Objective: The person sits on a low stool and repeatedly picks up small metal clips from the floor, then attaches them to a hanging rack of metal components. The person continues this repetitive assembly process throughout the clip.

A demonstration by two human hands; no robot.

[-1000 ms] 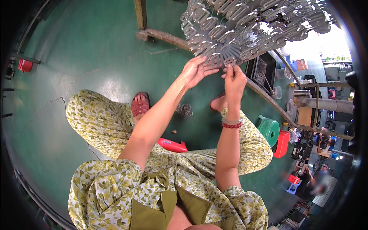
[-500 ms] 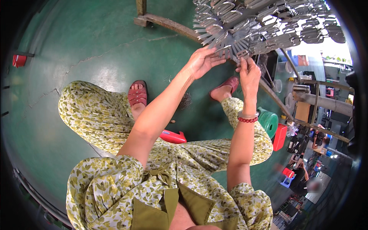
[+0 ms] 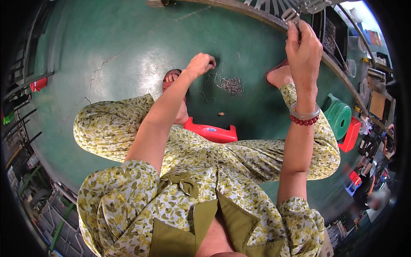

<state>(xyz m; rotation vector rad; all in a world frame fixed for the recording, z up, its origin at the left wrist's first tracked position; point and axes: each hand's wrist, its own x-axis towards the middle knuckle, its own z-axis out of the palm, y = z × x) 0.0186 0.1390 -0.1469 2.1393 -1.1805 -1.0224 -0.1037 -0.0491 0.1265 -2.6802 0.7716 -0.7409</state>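
My right hand [image 3: 305, 53], raised toward the upper right, pinches a small, shiny bent metal part [image 3: 291, 16] between thumb and fingers. Right beside it, flat metal strips [image 3: 267, 6] fan out at the top edge, mostly cut off by the frame. My left hand [image 3: 200, 64] hangs over the floor, away from the metal pieces, its fingers curled together. Whatever those fingers may hold is hidden or too thin to name. Below and right of it, a tangle of thin wire [image 3: 231, 85] lies on the green floor.
A wooden rail [image 3: 257, 12] crosses the top and slants down the right side. Between my legs is a red plastic stool [image 3: 209, 130]. A green stool [image 3: 339, 116] and a red box [image 3: 350, 135] stand right of my knee. People work farther right.
My left hand has come away from the hanging metal pieces, down over the floor. My right hand remains up by them. The view has tilted down, so most of the pieces have left the picture.
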